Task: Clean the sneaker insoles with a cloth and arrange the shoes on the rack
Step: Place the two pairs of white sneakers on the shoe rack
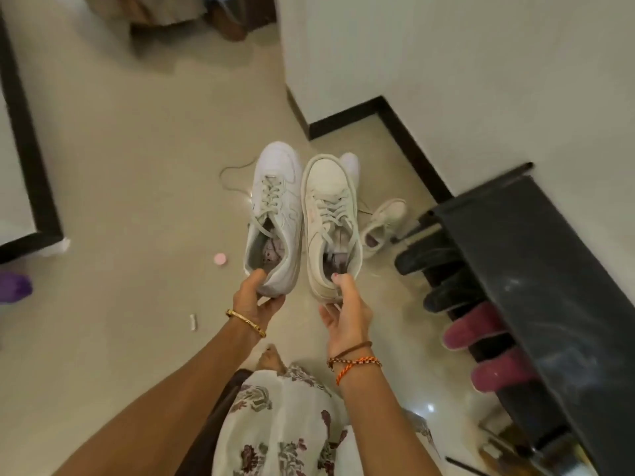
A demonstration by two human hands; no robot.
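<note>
My left hand (256, 298) grips the heel of a white sneaker (275, 201), held up over the floor with its toe pointing away. My right hand (345, 312) grips the heel of a cream sneaker (328, 214) beside it, thumb inside the collar. Patterned insoles show inside both shoes. Another cream sneaker (383, 226) lies on the floor near the black shoe rack (536, 280) at the right. A white shoe toe (350, 163) peeks out behind the held pair. No cloth is in view.
The rack holds dark shoes (443, 286) and maroon shoes (481, 329). A loose lace (233, 173), a pink round lid (220, 259) and a small white scrap (193, 321) lie on the tiled floor. White walls with black skirting (405, 139) stand behind. My bare foot (271, 359) is below.
</note>
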